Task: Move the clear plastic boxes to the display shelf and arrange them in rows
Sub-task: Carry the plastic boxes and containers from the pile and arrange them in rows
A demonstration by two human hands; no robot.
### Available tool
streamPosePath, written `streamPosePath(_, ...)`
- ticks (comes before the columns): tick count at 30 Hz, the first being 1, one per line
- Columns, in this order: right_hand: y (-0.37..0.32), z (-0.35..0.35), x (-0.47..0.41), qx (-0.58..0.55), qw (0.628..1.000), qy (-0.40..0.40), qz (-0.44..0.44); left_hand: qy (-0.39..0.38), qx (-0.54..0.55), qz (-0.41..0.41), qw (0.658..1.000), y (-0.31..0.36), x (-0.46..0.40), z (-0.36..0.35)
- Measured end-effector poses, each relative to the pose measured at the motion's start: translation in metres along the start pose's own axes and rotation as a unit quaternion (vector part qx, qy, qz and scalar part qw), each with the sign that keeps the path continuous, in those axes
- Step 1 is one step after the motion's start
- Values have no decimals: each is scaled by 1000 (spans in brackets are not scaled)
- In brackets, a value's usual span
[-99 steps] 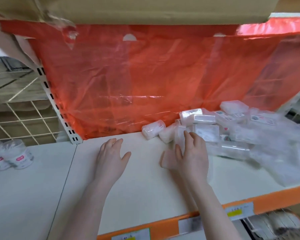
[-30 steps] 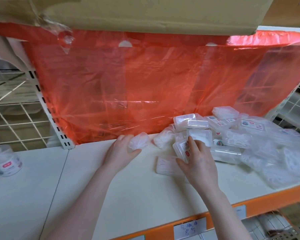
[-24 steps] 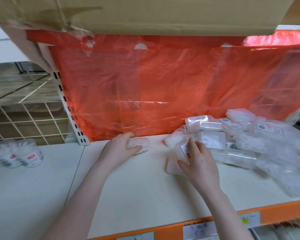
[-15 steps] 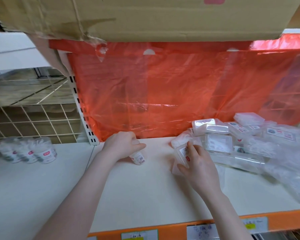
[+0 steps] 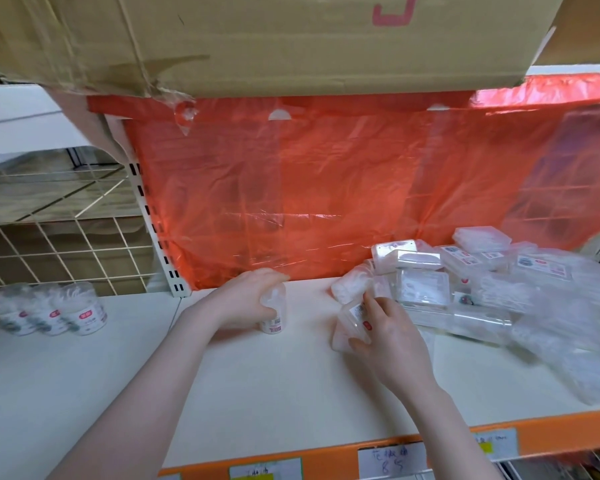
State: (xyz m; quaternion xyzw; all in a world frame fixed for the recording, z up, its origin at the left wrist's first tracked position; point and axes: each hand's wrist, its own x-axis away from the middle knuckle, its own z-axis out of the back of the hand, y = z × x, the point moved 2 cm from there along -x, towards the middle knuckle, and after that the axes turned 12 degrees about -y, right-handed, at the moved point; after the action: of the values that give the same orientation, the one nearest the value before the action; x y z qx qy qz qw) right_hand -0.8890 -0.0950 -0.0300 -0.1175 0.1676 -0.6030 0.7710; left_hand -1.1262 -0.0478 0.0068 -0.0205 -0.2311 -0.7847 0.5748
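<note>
My left hand (image 5: 246,299) grips a clear plastic box (image 5: 275,313) that stands upright on the white shelf (image 5: 291,386), close to the orange plastic sheet (image 5: 326,188) at the back. My right hand (image 5: 385,337) holds a second clear box (image 5: 352,320) with a small red label, tilted at the left edge of a loose pile of clear plastic boxes (image 5: 475,271). The pile spreads over the right part of the shelf, partly on crumpled clear wrapping.
A cardboard box (image 5: 257,39) overhangs the shelf from above. Three round clear tubs (image 5: 49,310) stand on the left shelf section, before a wire grid (image 5: 66,244). A slotted upright (image 5: 153,226) divides the sections. Price tags (image 5: 392,459) line the orange front edge.
My left hand took a clear box from the pile's left edge, carried it left and stood it upright. My right hand lifted another box at the pile's edge. The camera shifted left.
</note>
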Motion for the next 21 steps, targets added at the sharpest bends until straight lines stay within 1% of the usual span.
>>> streamPosePath(3, -1, 1, 0, 3, 1000, -3, 5, -10, -18, 15, 1000, 0, 1, 3)
streamPosePath(10, -5, 8, 1, 17, 999, -14, 29, 11, -37, 62, 997, 4, 11, 7)
streamPosePath(15, -9, 11, 4, 18, 997, -34, 67, 37, -41, 131, 990, 10, 28, 9)
streamPosePath(21, -23, -6, 7, 3, 985, -88, 151, 80, -48, 227, 969, 8, 70, 12)
